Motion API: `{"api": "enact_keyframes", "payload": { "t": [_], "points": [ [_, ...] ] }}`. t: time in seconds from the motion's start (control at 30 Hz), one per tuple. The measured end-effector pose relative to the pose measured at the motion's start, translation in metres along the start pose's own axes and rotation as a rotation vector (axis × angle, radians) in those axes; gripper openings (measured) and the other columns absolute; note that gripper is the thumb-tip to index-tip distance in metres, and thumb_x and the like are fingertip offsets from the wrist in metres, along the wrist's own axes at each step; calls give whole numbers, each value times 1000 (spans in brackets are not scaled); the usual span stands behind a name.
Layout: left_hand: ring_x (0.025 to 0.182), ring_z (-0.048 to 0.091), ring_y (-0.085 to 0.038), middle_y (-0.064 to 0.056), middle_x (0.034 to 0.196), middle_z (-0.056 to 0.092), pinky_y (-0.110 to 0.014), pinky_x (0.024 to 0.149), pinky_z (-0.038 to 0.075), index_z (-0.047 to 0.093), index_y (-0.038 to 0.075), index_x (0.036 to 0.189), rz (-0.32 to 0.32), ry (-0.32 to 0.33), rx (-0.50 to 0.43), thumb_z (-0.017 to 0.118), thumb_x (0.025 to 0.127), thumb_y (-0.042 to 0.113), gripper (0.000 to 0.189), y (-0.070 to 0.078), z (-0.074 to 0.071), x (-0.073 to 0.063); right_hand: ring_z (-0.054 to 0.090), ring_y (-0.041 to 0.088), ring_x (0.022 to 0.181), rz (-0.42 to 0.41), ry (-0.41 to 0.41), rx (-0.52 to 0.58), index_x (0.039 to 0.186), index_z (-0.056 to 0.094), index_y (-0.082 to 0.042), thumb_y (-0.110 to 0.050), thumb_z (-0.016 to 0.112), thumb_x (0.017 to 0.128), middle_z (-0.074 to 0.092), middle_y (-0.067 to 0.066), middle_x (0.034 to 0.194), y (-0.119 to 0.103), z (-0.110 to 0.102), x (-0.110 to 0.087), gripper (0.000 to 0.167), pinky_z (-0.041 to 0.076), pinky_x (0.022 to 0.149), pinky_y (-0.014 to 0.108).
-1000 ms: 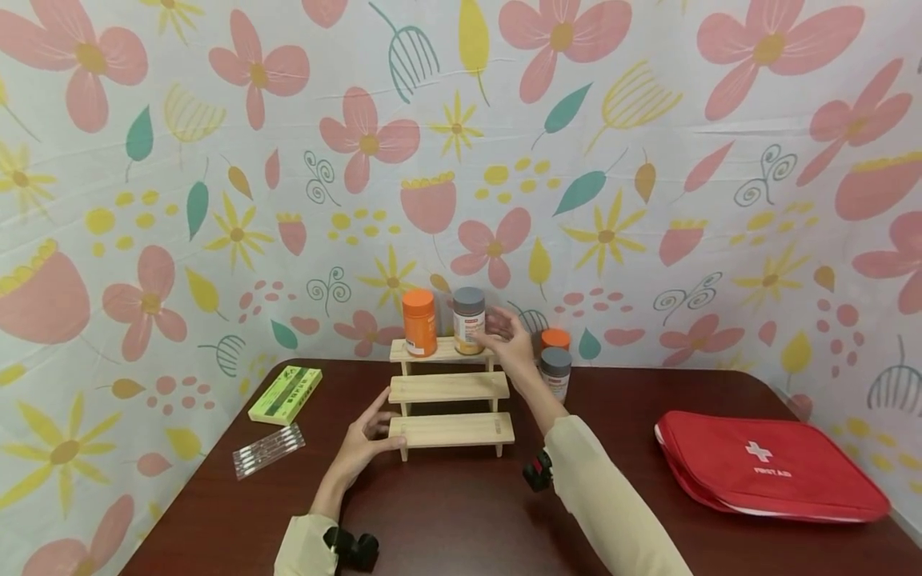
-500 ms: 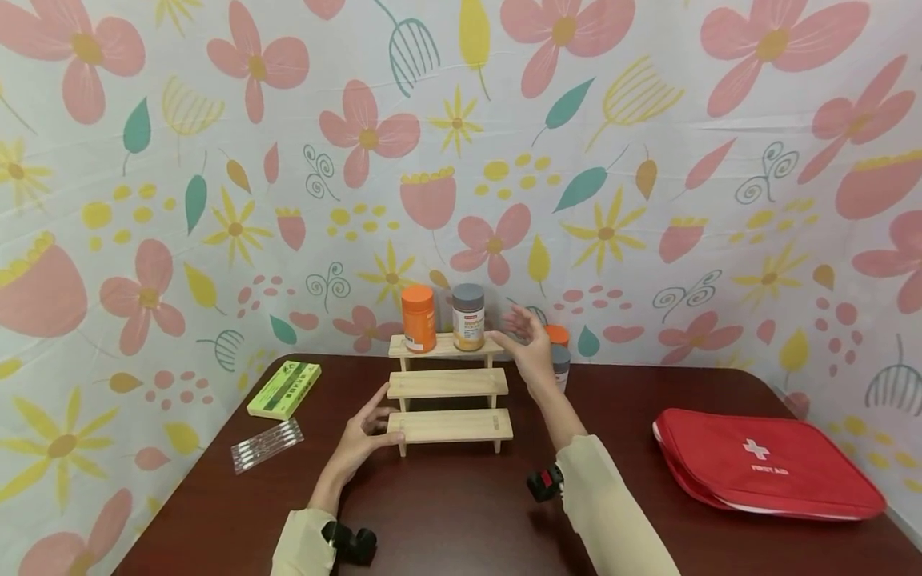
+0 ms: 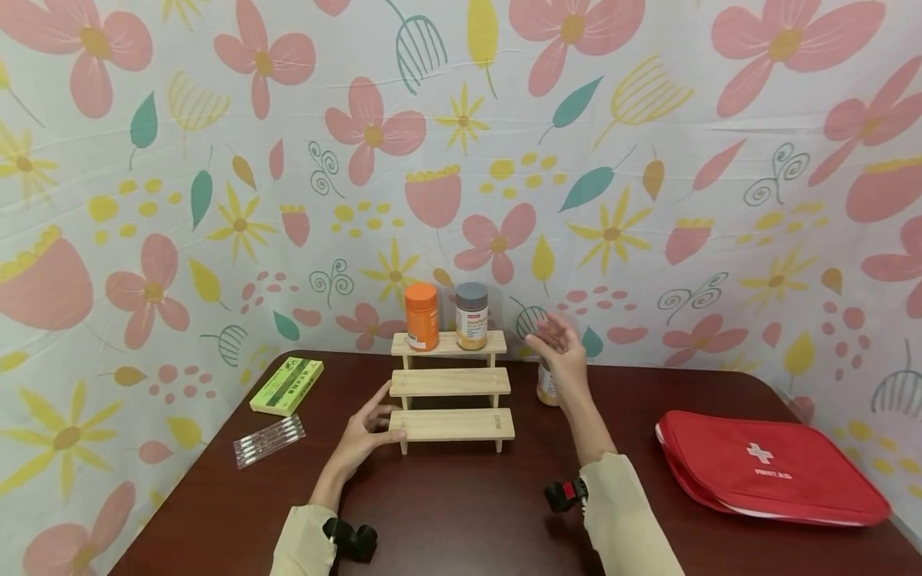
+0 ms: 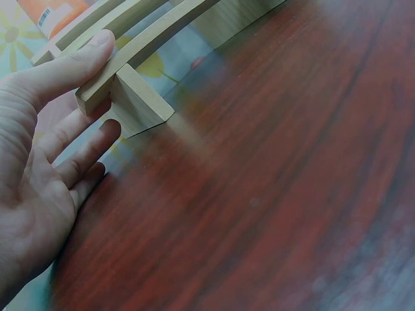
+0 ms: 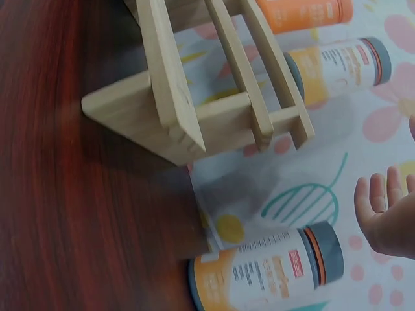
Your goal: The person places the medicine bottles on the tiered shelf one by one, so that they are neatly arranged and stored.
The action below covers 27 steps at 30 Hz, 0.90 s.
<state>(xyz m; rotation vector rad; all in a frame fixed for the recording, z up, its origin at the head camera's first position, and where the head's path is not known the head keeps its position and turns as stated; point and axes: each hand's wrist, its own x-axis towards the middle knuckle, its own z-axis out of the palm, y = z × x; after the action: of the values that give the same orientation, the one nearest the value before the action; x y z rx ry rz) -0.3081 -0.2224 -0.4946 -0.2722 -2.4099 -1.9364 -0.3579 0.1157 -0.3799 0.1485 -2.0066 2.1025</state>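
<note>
A three-step wooden rack (image 3: 450,382) stands at the middle of the table in the head view. My left hand (image 3: 356,444) holds its left end; in the left wrist view the thumb lies on top of a step (image 4: 142,55) with a finger beneath it. An orange bottle (image 3: 422,318) and a grey-lidded supplement bottle (image 3: 471,320) stand upright on the top step. Right of the rack, my right hand (image 3: 565,356) hovers by a second grey-lidded bottle (image 5: 266,272) on the table, partly hiding it in the head view. The right hand's fingers are spread and grasp nothing.
A red first-aid bag (image 3: 771,468) lies at the right of the dark wooden table (image 3: 461,512). On the left are a yellow-green box (image 3: 286,386) and a clear pack of swabs (image 3: 269,442). A flower-patterned cloth (image 3: 619,144) hangs behind.
My right hand has left the grey-lidded bottle on the top step and moved right, over the bottle on the table. The second orange-lidded bottle there is now hidden. My left hand stays on the rack.
</note>
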Motion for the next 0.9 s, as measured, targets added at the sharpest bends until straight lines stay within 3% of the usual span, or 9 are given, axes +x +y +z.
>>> {"api": "enact_keyframes", "payload": {
  "t": [0.3,0.53,0.67,0.9],
  "points": [
    [100,60,-20,-18,128,61,-35,91,45,28,28,155,-5,8,10,78,82,11,90,1,0,1,46,26,130,-29,50,-71,148,38,-9,-11,67,92,48,12,142,0,-19,-5,63,41,90,9],
    [98,61,-18,-22,128,60,-33,89,46,28,27,155,-3,-9,-19,77,83,8,90,-1,0,1,46,21,128,-4,139,-69,147,41,-10,-11,68,92,48,12,142,8,-35,-6,62,38,92,11],
    [97,62,-16,-22,127,60,-33,88,46,28,27,155,1,-10,-25,77,83,8,89,-1,0,0,45,19,130,8,146,-91,148,40,-11,-14,69,92,46,13,146,18,-41,-7,64,37,93,14],
    [98,62,-18,-23,127,60,-34,91,45,27,25,156,11,-14,-24,76,83,7,90,0,0,1,44,21,132,-4,150,-96,149,38,-10,-13,69,91,47,13,145,28,-44,-7,65,40,86,4]
  ]
}}
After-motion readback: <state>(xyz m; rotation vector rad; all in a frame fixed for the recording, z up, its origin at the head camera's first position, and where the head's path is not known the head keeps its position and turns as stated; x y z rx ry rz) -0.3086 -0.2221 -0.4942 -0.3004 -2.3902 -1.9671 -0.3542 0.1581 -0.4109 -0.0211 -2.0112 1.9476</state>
